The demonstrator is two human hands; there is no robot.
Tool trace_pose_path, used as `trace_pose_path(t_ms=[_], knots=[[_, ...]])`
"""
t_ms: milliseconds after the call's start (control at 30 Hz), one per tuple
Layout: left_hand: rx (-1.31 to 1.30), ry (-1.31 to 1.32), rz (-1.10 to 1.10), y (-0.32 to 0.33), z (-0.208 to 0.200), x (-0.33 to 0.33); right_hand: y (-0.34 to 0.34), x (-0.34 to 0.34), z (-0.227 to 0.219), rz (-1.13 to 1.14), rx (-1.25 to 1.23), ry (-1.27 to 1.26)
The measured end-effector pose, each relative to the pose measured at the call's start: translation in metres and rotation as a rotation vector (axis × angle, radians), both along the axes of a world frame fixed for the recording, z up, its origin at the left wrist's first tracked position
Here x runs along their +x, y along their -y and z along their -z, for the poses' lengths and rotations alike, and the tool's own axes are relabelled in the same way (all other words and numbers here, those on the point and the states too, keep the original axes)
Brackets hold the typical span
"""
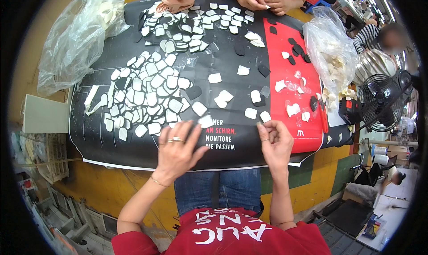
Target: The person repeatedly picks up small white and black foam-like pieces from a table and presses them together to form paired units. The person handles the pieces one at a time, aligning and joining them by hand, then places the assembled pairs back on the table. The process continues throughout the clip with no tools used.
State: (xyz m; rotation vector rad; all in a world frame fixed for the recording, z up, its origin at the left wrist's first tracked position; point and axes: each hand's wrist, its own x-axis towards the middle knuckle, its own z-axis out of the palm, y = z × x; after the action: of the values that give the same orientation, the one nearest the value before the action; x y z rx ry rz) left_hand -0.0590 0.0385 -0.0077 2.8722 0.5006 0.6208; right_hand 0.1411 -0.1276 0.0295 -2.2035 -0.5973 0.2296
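Note:
My left hand (pixel 178 146) is open, palm down with fingers spread, at the near edge of a heap of small white pads (pixel 147 88) with rounded ends and dark edges. Close to its index finger lies a slightly blurred white pad (pixel 206 121). My right hand (pixel 276 143) is closed in a pinch near the red strip. A white pad (pixel 265 116) shows just beyond those fingertips, partly covered by them. Whether the pinch holds it or something smaller, I cannot make out. Several loose pads, such as one white pad (pixel 251 113), lie between my hands.
A black printed sheet (pixel 232 163) covers the table, with a red strip (pixel 298 141) bearing scraps and black pads. Clear plastic bags (pixel 71 45) stand at both sides. Across the table, another person's hands (pixel 263 3) hold a small white piece. A black fan (pixel 379 99) stands right.

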Motion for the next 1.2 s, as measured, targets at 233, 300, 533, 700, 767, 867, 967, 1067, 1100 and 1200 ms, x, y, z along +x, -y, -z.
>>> trace_pose_path(t_ms=[233,300,533,700,767,867,967,1067,1100,1200], knots=[[0.052,0.090,-0.231,-0.007,-0.005,-0.003,-0.014,0.043,-0.002,-0.033,-0.129,0.229],[0.003,0.139,-0.209,0.008,-0.008,0.008,-0.024,0.048,0.000,-0.058,-0.125,0.232],[-0.182,0.170,-0.024,0.047,-0.015,0.039,-0.047,0.051,0.005,-0.137,-0.185,0.279],[-0.246,0.203,-0.020,0.042,-0.020,0.048,-0.049,0.055,0.005,-0.232,-0.050,0.134],[-0.275,0.238,-0.020,0.038,-0.023,0.051,-0.047,0.052,0.005,-0.283,0.084,0.316],[-0.304,0.328,-0.008,0.032,-0.029,0.055,-0.035,0.041,-0.001,-0.353,0.205,0.579],[-0.261,0.427,0.026,0.031,-0.035,0.061,-0.018,0.026,-0.008,-0.425,0.270,0.733],[-0.688,0.455,0.036,0.041,-0.043,0.065,-0.005,0.012,-0.012,-0.478,0.310,0.762],[-0.883,0.477,0.042,0.044,-0.043,0.069,-0.002,0.009,-0.014,-0.471,0.311,0.742],[-1.192,0.465,0.078,0.049,-0.043,0.075,0.005,0.005,-0.016,-0.515,0.328,0.657]])
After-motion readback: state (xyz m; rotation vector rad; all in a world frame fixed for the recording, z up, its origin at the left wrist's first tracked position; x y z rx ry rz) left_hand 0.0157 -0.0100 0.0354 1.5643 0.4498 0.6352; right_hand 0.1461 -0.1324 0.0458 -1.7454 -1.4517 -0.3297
